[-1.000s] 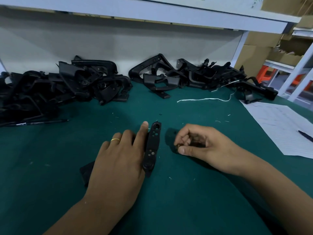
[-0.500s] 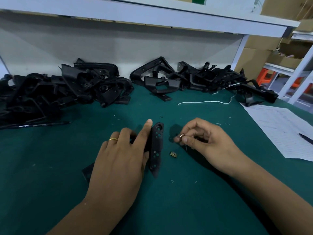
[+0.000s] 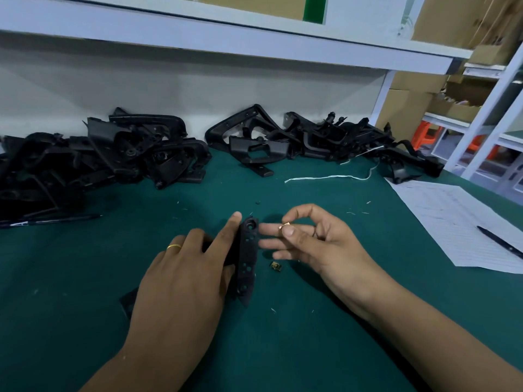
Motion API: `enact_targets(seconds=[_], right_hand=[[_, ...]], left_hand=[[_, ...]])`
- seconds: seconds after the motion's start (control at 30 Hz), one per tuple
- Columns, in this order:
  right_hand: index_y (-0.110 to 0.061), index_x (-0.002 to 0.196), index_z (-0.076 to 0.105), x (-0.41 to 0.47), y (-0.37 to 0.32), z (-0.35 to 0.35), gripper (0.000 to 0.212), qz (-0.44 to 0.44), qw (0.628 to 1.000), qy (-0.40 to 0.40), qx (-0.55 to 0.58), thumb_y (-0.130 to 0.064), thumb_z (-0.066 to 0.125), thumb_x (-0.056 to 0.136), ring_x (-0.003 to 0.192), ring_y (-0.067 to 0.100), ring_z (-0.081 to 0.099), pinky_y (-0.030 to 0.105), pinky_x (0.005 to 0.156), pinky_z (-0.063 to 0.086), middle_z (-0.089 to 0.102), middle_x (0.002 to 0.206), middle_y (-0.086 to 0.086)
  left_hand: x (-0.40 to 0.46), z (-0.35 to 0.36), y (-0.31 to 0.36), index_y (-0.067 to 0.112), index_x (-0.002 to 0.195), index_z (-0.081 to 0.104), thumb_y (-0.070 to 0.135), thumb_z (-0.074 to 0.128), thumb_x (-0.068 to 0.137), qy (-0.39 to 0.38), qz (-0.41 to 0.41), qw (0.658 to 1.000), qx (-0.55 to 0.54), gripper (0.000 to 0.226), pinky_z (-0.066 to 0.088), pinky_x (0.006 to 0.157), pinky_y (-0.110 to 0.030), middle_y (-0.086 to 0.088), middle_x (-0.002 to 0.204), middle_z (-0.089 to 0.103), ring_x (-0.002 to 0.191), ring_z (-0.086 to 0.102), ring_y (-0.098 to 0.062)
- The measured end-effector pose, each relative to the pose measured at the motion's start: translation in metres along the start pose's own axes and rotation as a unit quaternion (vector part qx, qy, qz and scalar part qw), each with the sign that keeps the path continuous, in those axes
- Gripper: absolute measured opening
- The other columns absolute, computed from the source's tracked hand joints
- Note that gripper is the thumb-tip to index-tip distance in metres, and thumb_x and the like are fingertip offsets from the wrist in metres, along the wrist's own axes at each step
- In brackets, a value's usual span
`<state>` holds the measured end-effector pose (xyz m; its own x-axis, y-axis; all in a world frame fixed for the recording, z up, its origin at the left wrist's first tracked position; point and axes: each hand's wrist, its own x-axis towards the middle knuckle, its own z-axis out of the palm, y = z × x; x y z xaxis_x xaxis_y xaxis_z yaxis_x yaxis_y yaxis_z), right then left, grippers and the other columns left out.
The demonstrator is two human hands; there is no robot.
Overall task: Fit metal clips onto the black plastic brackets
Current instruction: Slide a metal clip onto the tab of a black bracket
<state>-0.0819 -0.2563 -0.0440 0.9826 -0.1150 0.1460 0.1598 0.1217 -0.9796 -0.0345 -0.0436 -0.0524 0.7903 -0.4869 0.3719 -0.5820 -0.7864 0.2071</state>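
Observation:
A long black plastic bracket (image 3: 247, 256) with several round holes stands on edge on the green mat. My left hand (image 3: 184, 281) grips it, index finger stretched along its left side. My right hand (image 3: 314, 244) hovers just right of the bracket's top and pinches a small brass-coloured metal clip (image 3: 283, 226) between thumb and index finger. A second metal clip (image 3: 276, 266) lies loose on the mat beside the bracket, below my right fingers.
Two heaps of black brackets lie along the back wall, one at left (image 3: 93, 162) and one at right (image 3: 317, 142). A white string (image 3: 325, 177), a pen (image 3: 48, 220) at left, and a paper sheet (image 3: 458, 222) with a pen (image 3: 499, 241) at right.
My right hand lifted off the mat with one clip pinched and moved toward the bracket's top. The other clip stayed on the mat. My left hand kept hold of the bracket.

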Motion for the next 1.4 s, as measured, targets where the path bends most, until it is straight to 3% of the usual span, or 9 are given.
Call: enact_targets(seconds=[0.07,0.2,0.47,0.7,0.83,1.2,1.4], right_hand=[[-0.005,0.112,0.050,-0.001,0.000,0.001,0.009,0.008,1.000,-0.005,0.009,-0.009,0.053,0.105,0.108,0.037,0.074,0.034,0.086,0.061,0.075,0.120,0.019],[-0.003,0.113,0.050,-0.002,-0.001,0.005,0.010,0.019,0.999,-0.018,0.020,-0.009,0.051,0.105,0.107,0.037,0.074,0.033,0.085,0.061,0.074,0.120,0.020],[-0.003,0.108,0.062,-0.004,-0.003,0.015,0.026,0.019,0.999,0.028,-0.011,-0.019,0.072,0.091,0.096,0.036,0.077,0.028,0.073,0.060,0.078,0.107,0.020],[-0.010,0.096,0.074,-0.006,-0.003,0.021,0.023,0.030,0.999,0.025,0.029,-0.020,0.084,0.078,0.090,0.036,0.078,0.028,0.071,0.059,0.076,0.102,0.027],[-0.012,0.095,0.075,-0.007,-0.003,0.021,0.017,0.025,0.999,0.009,0.045,-0.017,0.083,0.082,0.089,0.034,0.078,0.030,0.072,0.060,0.076,0.102,0.028],[-0.004,0.108,0.073,-0.009,-0.008,0.016,0.014,0.045,0.995,-0.053,0.074,-0.008,0.067,0.095,0.093,0.032,0.077,0.036,0.080,0.062,0.073,0.111,0.030],[-0.006,0.104,0.074,-0.010,-0.008,0.018,0.012,0.052,0.993,-0.050,0.091,-0.007,0.067,0.094,0.091,0.031,0.078,0.036,0.078,0.062,0.075,0.109,0.028]], left_hand=[[0.000,-0.001,0.000,0.039,0.160,0.027,0.037,0.049,0.092,0.000,-0.001,1.000,-0.001,0.071,0.046,0.066,-0.033,0.006,0.096,0.055,0.089,0.055,-0.021],[-0.001,-0.001,0.001,0.044,0.161,0.014,0.038,0.043,0.094,0.003,-0.002,1.000,-0.005,0.074,0.045,0.071,-0.031,0.009,0.103,0.052,0.095,0.053,-0.017],[0.000,0.000,0.000,0.046,0.160,0.015,0.034,0.053,0.093,0.012,0.004,1.000,-0.010,0.078,0.044,0.070,-0.032,0.009,0.101,0.052,0.092,0.052,-0.018],[0.000,0.002,-0.001,0.044,0.160,0.020,0.031,0.059,0.094,0.029,0.003,1.000,-0.011,0.078,0.039,0.068,-0.030,0.008,0.100,0.053,0.091,0.053,-0.019],[0.000,0.002,-0.002,0.041,0.159,0.028,0.026,0.067,0.093,0.037,0.003,0.999,-0.018,0.078,0.035,0.064,-0.029,0.007,0.097,0.054,0.086,0.054,-0.019],[0.000,-0.001,-0.003,0.040,0.157,0.035,0.034,0.055,0.093,0.050,0.021,0.996,-0.069,0.068,0.033,0.059,-0.028,0.009,0.092,0.052,0.081,0.052,-0.019],[-0.001,-0.001,-0.006,0.039,0.157,0.037,0.026,0.056,0.087,0.039,0.043,0.993,-0.099,0.073,0.041,0.058,-0.031,0.009,0.092,0.050,0.078,0.050,-0.019]])
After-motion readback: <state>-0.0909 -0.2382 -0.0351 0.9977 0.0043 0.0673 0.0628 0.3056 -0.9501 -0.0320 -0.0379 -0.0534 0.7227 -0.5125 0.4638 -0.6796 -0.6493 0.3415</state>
